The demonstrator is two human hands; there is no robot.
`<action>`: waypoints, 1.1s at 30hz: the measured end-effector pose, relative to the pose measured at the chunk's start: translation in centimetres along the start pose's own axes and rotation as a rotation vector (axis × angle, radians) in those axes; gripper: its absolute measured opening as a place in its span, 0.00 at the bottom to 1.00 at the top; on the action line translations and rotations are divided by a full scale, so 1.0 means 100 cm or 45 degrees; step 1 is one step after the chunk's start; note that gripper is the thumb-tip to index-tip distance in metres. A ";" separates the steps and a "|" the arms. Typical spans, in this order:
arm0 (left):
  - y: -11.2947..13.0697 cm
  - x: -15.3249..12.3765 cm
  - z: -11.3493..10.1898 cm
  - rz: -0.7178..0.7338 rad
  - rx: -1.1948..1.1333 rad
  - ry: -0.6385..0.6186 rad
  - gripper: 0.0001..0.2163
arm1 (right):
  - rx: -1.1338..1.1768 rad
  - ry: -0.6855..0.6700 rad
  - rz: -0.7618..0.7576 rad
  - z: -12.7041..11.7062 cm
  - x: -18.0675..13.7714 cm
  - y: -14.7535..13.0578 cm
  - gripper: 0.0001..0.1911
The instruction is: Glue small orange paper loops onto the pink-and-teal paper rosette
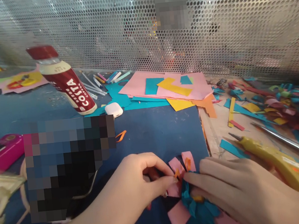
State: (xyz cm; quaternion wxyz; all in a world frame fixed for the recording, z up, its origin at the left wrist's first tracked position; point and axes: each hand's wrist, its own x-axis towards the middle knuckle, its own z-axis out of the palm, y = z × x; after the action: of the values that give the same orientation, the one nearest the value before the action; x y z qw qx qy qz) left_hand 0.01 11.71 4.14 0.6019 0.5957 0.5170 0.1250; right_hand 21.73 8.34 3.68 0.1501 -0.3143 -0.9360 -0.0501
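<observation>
Together, left hand [142,177] and right hand [225,182], fingers pinching the paper flower [189,199].

A craft workbench: coloured paper scraps [179,88], glue gun [281,162], perforated metal screen [235,19].

- Brown drink bottle [64,85] with a red cap, leaning over on the blue table [151,129].
- Small white case [113,109] just beside the bottle.
- Pens [104,79] near the holey metal wall [236,22].
- Pile of pink, teal and yellow paper sheets [168,89].
- Yellow glue gun [281,164] lying at the right.
- Heap of curly paper bits [291,105] far right.
- Pink box [4,152] at the left edge.
</observation>
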 end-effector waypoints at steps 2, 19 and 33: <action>0.002 0.000 0.001 -0.006 0.000 0.003 0.06 | 0.059 -0.010 0.024 -0.002 -0.001 -0.002 0.09; 0.008 -0.009 0.000 0.022 0.201 0.162 0.11 | -0.079 0.054 -0.050 0.002 0.000 -0.011 0.16; 0.008 -0.003 -0.093 0.329 1.298 0.666 0.07 | 0.088 -0.202 0.051 -0.009 0.000 -0.007 0.13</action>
State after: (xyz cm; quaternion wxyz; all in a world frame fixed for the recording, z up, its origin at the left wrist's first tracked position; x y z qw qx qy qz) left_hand -6.90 17.17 7.26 0.0717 0.8175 0.5665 0.0756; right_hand 21.52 7.63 4.55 0.0873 -0.3307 -0.9396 0.0104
